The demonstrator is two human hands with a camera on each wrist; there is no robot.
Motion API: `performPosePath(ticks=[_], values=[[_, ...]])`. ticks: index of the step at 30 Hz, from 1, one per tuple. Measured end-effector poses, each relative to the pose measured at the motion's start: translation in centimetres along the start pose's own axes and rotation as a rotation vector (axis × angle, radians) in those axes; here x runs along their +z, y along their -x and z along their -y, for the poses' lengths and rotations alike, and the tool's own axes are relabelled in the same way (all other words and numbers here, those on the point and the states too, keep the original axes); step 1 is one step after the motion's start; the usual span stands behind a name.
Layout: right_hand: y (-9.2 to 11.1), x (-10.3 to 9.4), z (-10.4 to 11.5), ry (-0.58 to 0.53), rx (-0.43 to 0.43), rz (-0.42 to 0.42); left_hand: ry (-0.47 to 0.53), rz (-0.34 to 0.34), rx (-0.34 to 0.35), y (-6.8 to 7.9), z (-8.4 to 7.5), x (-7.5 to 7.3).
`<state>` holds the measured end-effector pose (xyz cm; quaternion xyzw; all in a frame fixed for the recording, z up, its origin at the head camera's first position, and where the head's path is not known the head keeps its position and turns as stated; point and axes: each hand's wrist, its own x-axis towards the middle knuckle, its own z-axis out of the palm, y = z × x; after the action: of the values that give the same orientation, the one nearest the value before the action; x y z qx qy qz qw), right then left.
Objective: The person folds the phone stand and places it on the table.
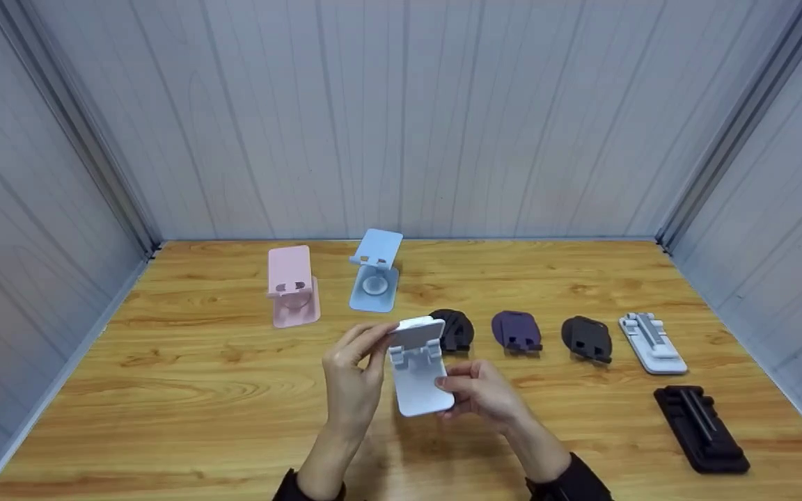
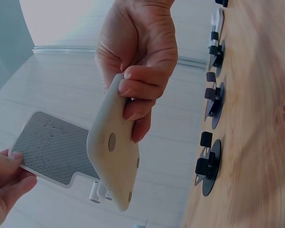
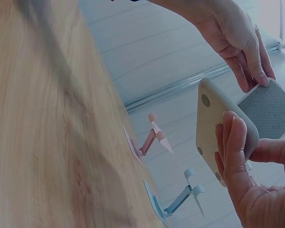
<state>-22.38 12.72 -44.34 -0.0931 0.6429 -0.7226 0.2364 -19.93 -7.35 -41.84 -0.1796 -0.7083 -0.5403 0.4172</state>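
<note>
A white folding phone stand (image 1: 420, 390) is held above the table between both hands, its two plates spread apart at the hinge. My left hand (image 1: 354, 379) pinches the edge of the upper plate, whose grey textured pad (image 2: 57, 147) shows in the left wrist view. My right hand (image 1: 484, 398) grips the edge of the base, thumb on the inner face and fingers underneath. Small round feet dot the base's underside (image 3: 213, 128) in the right wrist view. Part of the hinge is hidden in the wrist views.
Behind stand an unfolded pink stand (image 1: 289, 268) and a light blue one (image 1: 373, 296). Rightward lie a black round-based stand (image 1: 462, 327), a purple one (image 1: 518, 330), another dark one (image 1: 587, 339), a folded white stand (image 1: 658, 351) and a folded black one (image 1: 702, 431). Pale panels (image 1: 401, 125) enclose the wooden table.
</note>
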Motion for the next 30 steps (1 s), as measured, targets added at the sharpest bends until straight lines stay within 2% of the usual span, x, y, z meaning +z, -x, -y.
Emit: performPosePath(ticks=[5, 12, 20, 30], values=[[0.0, 0.1, 0.0, -0.018, 0.008, -0.011, 0.007, -0.053, 0.064, 0.2, 0.4, 0.3], [0.1, 0.2, 0.0, -0.012, -0.004, -0.058, 0.009, -0.069, 0.103, 0.3, 0.3, 0.4], [0.2, 0.4, 0.1, -0.005, -0.031, -0.109, 0.002, -0.107, 0.195, 0.5, 0.7, 0.9], [0.3, -0.2, 0.3, -0.049, -0.07, -0.134, 0.027, -0.076, 0.267, 1.0, 1.0, 1.6]])
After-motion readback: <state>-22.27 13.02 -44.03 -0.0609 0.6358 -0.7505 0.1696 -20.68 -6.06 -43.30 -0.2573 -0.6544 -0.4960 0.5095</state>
